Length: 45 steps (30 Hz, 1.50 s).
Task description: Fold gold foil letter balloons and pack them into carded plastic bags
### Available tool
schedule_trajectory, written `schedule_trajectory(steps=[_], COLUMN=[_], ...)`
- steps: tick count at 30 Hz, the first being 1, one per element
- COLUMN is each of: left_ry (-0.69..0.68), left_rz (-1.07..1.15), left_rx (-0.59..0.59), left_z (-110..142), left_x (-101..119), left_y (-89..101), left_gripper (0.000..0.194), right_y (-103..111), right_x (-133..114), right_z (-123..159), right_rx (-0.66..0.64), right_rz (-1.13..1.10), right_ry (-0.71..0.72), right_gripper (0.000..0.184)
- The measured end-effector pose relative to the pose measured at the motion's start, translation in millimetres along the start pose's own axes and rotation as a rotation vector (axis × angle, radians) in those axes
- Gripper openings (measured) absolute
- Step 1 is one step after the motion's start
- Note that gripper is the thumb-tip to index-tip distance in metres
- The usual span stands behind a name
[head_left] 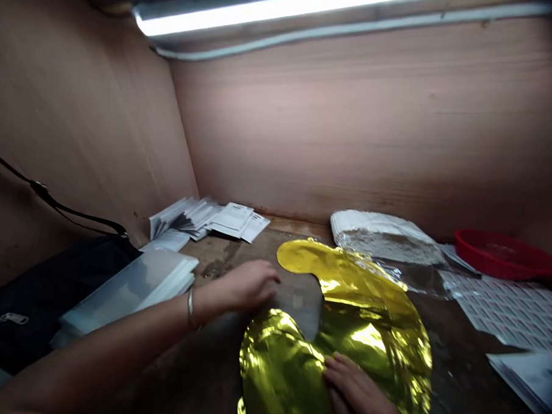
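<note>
A flat, shiny gold foil balloon [372, 325] with a curved cut-in on its left side lies in front of me on the table. My right hand [359, 386] rests on the lower part of the foil, its fingers laid along the surface. My left hand [252, 284] is over the table just left of the cut-in, beside the foil and apart from it. Its fingers look bent but are smeared by motion, so whether they hold anything is unclear. A small pale square [298, 301] shows within the cut-in.
White printed packets [233, 220] lie in the back left corner. Clear plastic sleeves [137, 286] and a black bag [55, 284] are on the left. To the right are a white stack in plastic [387, 236], a red basket [502, 255] and a printed sheet [523, 312].
</note>
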<state>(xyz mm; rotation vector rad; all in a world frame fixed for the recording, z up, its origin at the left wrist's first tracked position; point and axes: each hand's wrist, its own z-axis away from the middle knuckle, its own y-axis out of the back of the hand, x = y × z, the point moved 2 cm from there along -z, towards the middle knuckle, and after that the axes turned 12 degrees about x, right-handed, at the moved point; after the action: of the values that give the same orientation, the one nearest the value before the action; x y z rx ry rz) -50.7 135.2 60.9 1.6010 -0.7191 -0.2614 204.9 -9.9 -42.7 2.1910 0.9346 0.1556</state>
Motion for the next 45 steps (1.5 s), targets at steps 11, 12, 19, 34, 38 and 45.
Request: schedule_trajectory(steps=[11, 12, 19, 34, 38, 45], left_ry=[0.227, 0.247, 0.19, -0.263, -0.253, 0.157], left_rz=[0.212, 0.222, 0.288, -0.03, 0.062, 0.45], left_rx=[0.011, -0.008, -0.079, 0.102, 0.047, -0.144], left_z=[38, 34, 18, 20, 20, 20], left_x=[47, 46, 48, 68, 72, 60], left_y=[-57.4, -57.3, -42.4, -26.7, -26.7, -25.4], left_gripper=[0.039, 0.034, 0.021, 0.039, 0.031, 0.014], right_y=[66, 66, 60, 86, 80, 69], right_x=[2, 3, 2, -1, -13, -13], right_z=[23, 27, 29, 20, 13, 21], right_rx=[-0.268, -0.276, -0.237, -0.137, -0.324, -0.376], right_rz=[0.204, 0.204, 0.176, 0.041, -0.063, -0.078], right_ry=[-0.405, -0.419, -0.47, -0.497, -0.461, -0.5], right_gripper=[0.038, 0.039, 0.04, 0.042, 0.035, 0.037])
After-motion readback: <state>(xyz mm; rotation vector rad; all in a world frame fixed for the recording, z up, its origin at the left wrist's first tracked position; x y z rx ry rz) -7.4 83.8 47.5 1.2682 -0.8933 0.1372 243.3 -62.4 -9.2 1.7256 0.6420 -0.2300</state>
